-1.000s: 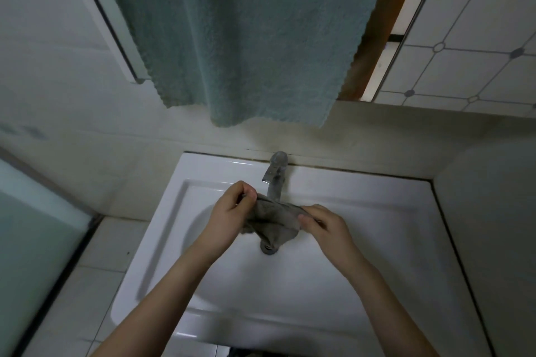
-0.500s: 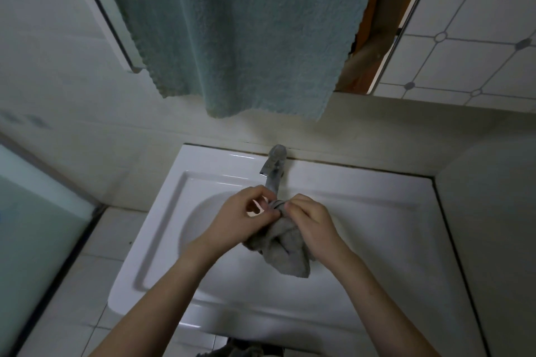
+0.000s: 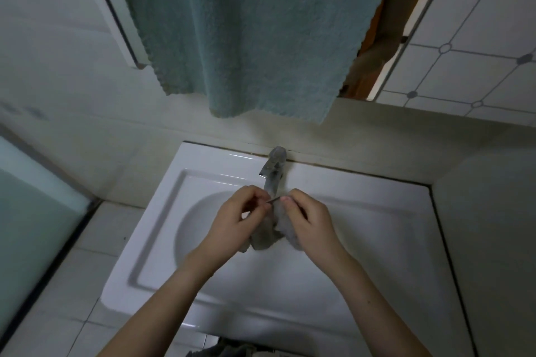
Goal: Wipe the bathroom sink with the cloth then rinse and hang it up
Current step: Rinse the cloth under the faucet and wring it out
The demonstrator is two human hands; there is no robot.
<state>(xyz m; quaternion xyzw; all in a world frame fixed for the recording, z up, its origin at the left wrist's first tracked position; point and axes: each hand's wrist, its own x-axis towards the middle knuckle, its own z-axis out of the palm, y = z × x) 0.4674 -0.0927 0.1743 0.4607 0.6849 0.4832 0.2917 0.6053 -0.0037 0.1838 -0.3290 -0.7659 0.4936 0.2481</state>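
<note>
Head view: left hand (image 3: 232, 219), right hand (image 3: 311, 222) pinch crumpled cloth (image 3: 265, 236) (perhaps wet) over glossy sink (image 3: 377, 255).

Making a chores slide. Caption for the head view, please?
Left hand and right hand pinch a grey cloth over the white sink, by the tap.

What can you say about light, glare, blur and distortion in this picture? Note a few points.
Head view: dim, greenish light with no hard shadows; pale glare streaks on the sink rim beside the tap; the cloth pinched by the left hand and right hand looks soft, its weave lost; straight edges bend towards the corners.
</note>
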